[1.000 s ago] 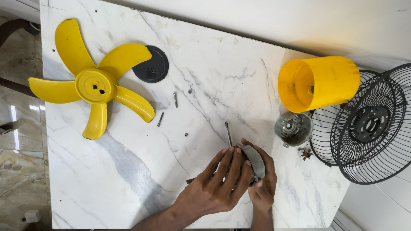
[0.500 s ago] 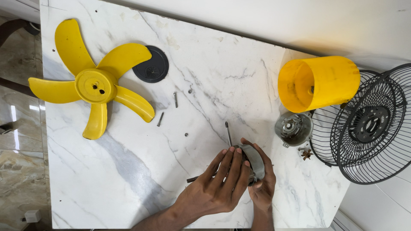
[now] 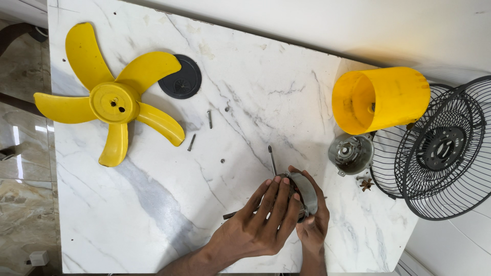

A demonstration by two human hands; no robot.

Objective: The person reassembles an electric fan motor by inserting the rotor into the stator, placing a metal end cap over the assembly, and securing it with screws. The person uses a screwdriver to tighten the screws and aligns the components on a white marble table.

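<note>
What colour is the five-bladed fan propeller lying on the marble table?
Yellow; the fan propeller shows plainly in the head view.

Both hands cupped a grey metal motor part (image 3: 306, 191) at the marble table's (image 3: 153, 204) five o'clock edge: left hand (image 3: 261, 225) over it, right hand (image 3: 313, 225) beneath. A screwdriver (image 3: 272, 159) lay at its twelve o'clock, the yellow fan blade (image 3: 110, 102) toward ten o'clock.

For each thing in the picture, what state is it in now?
Yellow fan blade: detached, flat on table.
Yellow housing: on its side, open end facing left.
Wire grille: removed, beside the table.
Motor part: held by both hands.
Screws: loose.
</note>
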